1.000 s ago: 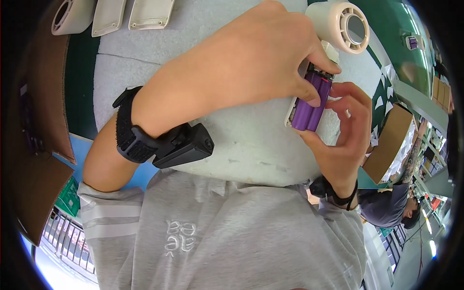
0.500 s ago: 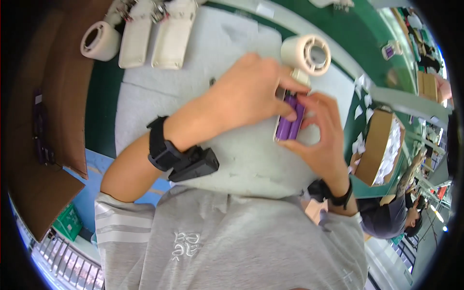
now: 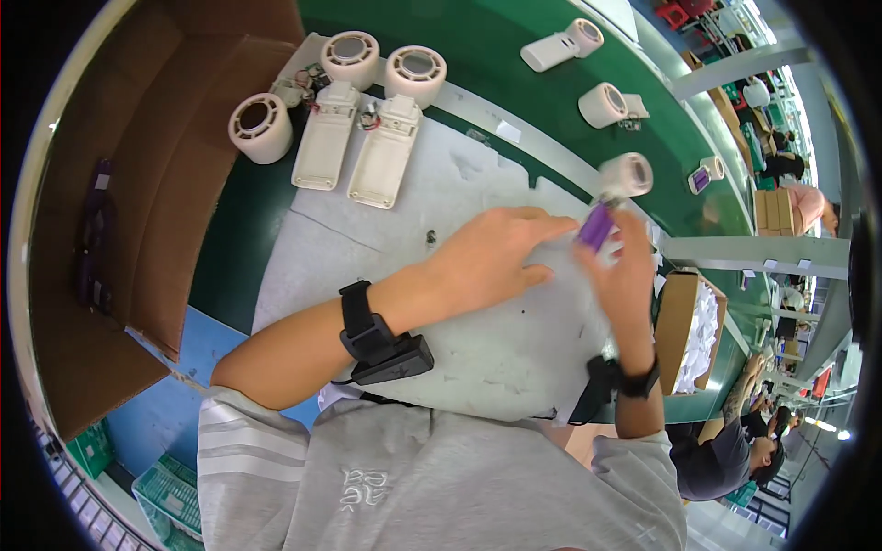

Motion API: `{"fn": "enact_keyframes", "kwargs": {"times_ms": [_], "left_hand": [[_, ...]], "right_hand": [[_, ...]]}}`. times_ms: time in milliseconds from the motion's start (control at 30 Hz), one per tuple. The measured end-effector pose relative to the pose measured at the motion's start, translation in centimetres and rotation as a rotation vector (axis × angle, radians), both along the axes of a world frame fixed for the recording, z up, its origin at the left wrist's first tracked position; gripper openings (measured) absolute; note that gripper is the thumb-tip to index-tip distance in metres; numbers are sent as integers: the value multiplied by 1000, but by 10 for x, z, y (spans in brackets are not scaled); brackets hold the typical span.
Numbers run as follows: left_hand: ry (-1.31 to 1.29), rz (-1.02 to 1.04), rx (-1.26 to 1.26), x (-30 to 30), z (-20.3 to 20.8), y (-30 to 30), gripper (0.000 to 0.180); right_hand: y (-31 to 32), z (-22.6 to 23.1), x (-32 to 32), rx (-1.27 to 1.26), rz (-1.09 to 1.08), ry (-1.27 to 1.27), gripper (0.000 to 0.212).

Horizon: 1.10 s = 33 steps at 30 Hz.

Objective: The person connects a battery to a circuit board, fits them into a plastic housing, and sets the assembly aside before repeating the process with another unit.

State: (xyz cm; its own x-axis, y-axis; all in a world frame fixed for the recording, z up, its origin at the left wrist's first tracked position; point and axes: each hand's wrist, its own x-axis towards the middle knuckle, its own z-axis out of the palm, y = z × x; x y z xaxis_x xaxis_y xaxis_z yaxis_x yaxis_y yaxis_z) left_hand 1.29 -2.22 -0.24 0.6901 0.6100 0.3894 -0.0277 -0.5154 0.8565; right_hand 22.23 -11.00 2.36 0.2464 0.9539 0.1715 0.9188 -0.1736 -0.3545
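My right hand (image 3: 623, 271) holds a white handheld fan by its handle, tilted above the far right of the white work mat (image 3: 496, 367). Purple battery cells (image 3: 597, 228) show in the fan's uncovered handle, and its round head (image 3: 628, 174) points away from me, blurred by motion. Just left of the cells is my left hand (image 3: 487, 257), empty, with thumb and fingers apart; its fingertips come close to the handle. Two white fans with hollow handles (image 3: 326, 142) (image 3: 386, 165) lie at the mat's far left, beside another round fan head (image 3: 261, 129).
A big brown carton (image 3: 156, 138) stands at the left. On the green surface beyond lie several more fans, such as a closed one (image 3: 551, 52). A box of white paper pieces (image 3: 677, 331) is at right, with a co-worker (image 3: 717, 459) behind it. A small dark part (image 3: 431, 238) lies on the mat.
My left hand has come off the purple cells it was pressing. My right hand has carried the fan away from me, tilting it. The view has shifted, showing more of the far side.
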Motion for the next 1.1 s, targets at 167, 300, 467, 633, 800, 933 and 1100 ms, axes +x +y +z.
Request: {"fn": "enact_keyframes", "kwargs": {"times_ms": [167,300,467,633,800,933,1100], "left_hand": [[-40,60,105,2,-1,2,24],[420,-31,118,-16,28,17,17],[64,334,64,-74,61,26,17],[329,1256,479,-208,44,50,27],[802,1764,139,-333,-4,64,70],[932,1729,172,-382,-26,70,70],[577,1817,308,-390,-33,64,31]], "right_hand": [[78,7,89,236,-1,-413,72],[139,12,82,112,159,-233,79],[190,-15,153,5,393,-259,78],[129,49,55,-56,208,-164,51],[74,70,-17,-145,80,-119,38],[59,46,-17,-230,-69,-260,50],[50,39,-13,-235,-162,-284,65]]}}
